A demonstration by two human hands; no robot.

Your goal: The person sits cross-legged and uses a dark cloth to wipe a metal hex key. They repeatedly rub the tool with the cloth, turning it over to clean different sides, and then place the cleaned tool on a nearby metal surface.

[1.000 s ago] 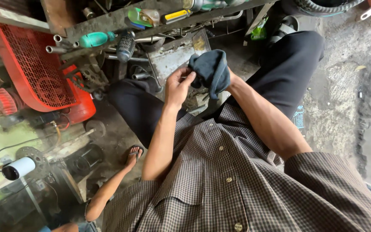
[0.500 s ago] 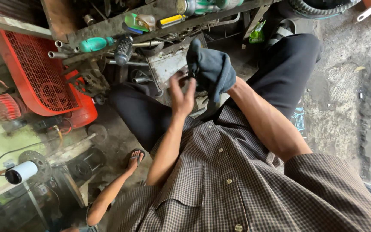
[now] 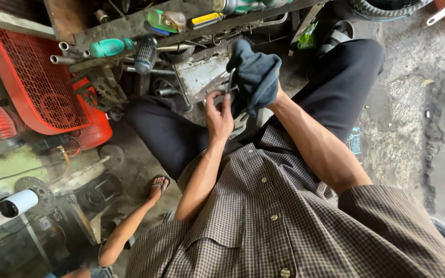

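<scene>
Holding a dark blue-grey cloth point(image 3: 256, 77) up in front of the body, the right hand point(image 3: 271, 95) is almost wholly wrapped inside it, so only the wrist shows and I cannot tell how its fingers are set. The left hand point(image 3: 219, 112) is just beside the cloth, its fingers closed around a thin dark metal part point(image 3: 230, 82) that sticks up against the cloth's left edge. Both hands meet above the lap, over black trousers point(image 3: 171, 134). Beyond them a cluttered shelf point(image 3: 130, 28) carries a green-handled tool point(image 3: 110, 47), a yellow tool point(image 3: 206, 18) and metal tubes point(image 3: 63, 53). A red mesh-guarded machine point(image 3: 37, 82) stands at the left. Another person's sandalled foot point(image 3: 158, 186) rests on the floor below.
</scene>
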